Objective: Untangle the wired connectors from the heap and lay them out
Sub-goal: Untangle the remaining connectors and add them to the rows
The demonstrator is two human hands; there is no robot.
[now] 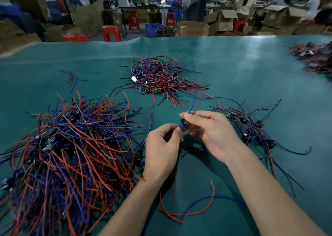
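mat (pixel 233 65): green, smooth, slight sheen | wires (pixel 75 146): plastic-coated, matt

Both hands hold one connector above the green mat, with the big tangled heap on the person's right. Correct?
Not quite. In the head view the big heap lies on the person's left. Both the left hand and right hand do hold one connector above the green mat.

Both forearms bare, left hand (pixel 162 146) and right hand (pixel 213 133) ungloved.

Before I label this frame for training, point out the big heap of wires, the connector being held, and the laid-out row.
Big heap (pixel 71 149), head view, middle of the tangle.
Held connector (pixel 183 125), head view, blue body between both hands.
Laid-out row (pixel 251 131), head view, a connector mid-row.
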